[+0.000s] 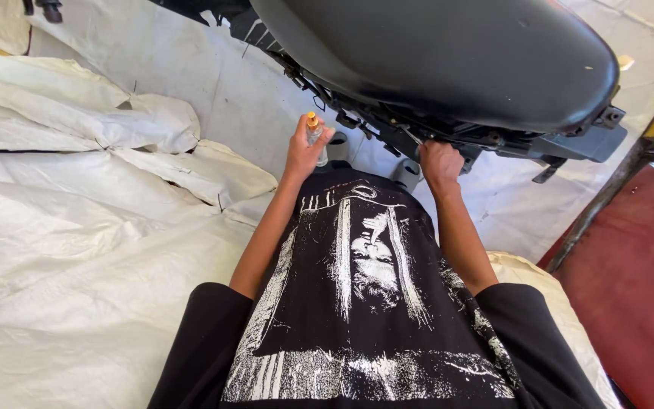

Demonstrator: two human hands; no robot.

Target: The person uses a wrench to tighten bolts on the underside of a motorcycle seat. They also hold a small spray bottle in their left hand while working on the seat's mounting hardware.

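— What does the left hand (302, 151) have?
— Its grip is closed around a small clear bottle (315, 135) with an orange cap, held upright just below the motorbike's black seat (448, 53).
— And the right hand (439, 160)?
— Fingers curled on the dark frame (418, 136) under the seat, above white sheeting (77, 250).

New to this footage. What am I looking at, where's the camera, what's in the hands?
There is one picture, taken by a camera on the person's head and looking straight down, so the black printed shirt fills the bottom. No robot is involved, only two bare hands. The left hand has a closed grip on a small clear bottle with an orange cap. The right hand reaches under the rear of a scooter, just below its black seat; whether it holds anything is hidden. White sheets cover the floor.
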